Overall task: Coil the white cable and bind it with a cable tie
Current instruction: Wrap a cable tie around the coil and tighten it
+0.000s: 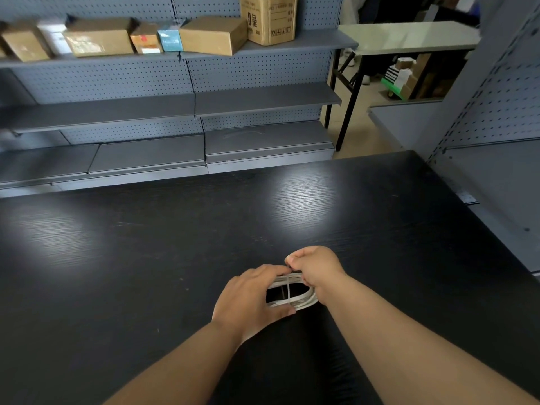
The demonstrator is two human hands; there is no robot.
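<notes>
The white cable is already wound into a flattened oval coil, held just above or on the dark tabletop near its front edge, between the two hands. A thin cable tie runs across the coil's opening, from the far strands to the near ones, so the binding looks begun but probably not cinched. The left hand cups the coil's left side, fingers curled over the far strands and thumb under the near ones. The right hand is closed in a pinch at the coil's top right, apparently gripping the tie's end; exactly what it holds is hidden by the fingers. The main risk, as I judge it, is the loops springing apart if the left grip loosens before the tie is tight, or the tie catching only some strands. Grey shelving with cardboard boxes stands behind.
</notes>
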